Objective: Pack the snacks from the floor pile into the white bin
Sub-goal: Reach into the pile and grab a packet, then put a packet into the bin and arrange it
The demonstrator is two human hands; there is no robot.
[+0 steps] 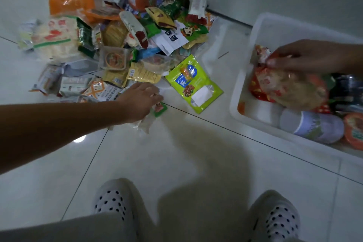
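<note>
The left hand [140,100] lay at the near edge of the snack pile [110,41], fingers curled over a small packet [159,107] on the floor [176,153]. The right hand [306,59] pinched the gathered top of a red bag [290,88] inside the white bin [275,131], near its left wall. A green pouch [193,84] lay flat between pile and bin, clear of the bin's rim. Bare tile stretched from there to the person's slippers [110,200].

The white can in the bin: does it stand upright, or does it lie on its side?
On its side. The can lies in the bin, its round white end toward the bin's wall and its labelled side facing up.
</note>
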